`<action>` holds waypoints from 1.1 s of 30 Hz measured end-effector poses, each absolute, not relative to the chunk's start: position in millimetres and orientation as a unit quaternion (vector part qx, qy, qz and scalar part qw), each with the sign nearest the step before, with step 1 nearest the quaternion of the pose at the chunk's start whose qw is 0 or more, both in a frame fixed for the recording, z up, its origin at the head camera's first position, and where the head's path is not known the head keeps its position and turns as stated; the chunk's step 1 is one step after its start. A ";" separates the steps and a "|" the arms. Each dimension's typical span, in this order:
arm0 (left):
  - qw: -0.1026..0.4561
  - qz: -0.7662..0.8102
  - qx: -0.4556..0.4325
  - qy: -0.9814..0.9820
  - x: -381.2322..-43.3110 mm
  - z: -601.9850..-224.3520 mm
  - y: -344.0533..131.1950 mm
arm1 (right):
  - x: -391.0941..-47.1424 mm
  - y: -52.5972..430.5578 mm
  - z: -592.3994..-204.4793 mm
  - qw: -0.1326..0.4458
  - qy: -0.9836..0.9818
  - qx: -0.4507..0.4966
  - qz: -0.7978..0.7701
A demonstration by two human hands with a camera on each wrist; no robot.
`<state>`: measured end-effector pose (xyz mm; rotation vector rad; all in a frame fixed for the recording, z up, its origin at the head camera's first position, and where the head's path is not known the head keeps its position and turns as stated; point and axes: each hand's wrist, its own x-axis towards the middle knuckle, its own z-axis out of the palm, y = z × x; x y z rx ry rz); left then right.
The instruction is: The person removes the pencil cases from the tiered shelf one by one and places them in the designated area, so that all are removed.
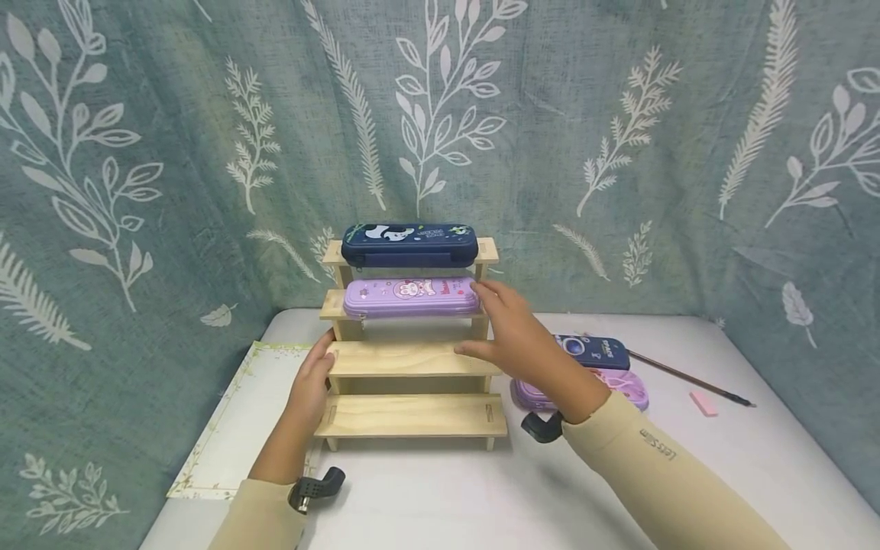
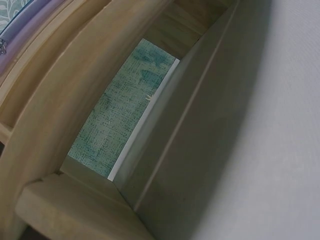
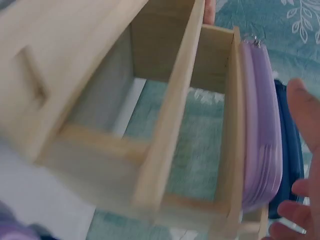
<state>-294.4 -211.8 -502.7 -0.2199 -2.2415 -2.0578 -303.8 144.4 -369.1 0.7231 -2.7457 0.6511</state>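
Note:
A stepped wooden rack (image 1: 412,416) stands in the middle, with a navy panda pencil case (image 1: 412,246) on its top tier. One tier lower lies a lilac pencil case (image 1: 385,296) with a cartoon figure, also seen edge-on in the right wrist view (image 3: 257,130). My left hand (image 1: 308,393) grips the left end of the third tier, thumb on the board. The right hand (image 1: 512,325) is at the right end of the lilac case, thumb and fingers spread apart. In the right wrist view, its thumb (image 3: 300,107) overlaps the navy case.
At right on the white table lie a navy space pencil case (image 1: 598,351), a pink-purple case (image 1: 632,389) partly behind my right forearm, a brush (image 1: 687,376) and a pink eraser (image 1: 703,403). A leaf-bordered white sheet (image 1: 230,420) lies left of the rack.

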 end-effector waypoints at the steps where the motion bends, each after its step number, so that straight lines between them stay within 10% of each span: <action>1: 0.046 -0.673 -0.074 -0.734 -294.2 -502.8 -211.9 | -306.1 139.8 -367.2 0.118 -0.937 0.247 0.216; 33: 0.045 -0.678 -0.065 -0.731 -294.3 -500.8 -211.7 | -354.6 82.9 -370.5 0.117 -0.940 0.148 0.283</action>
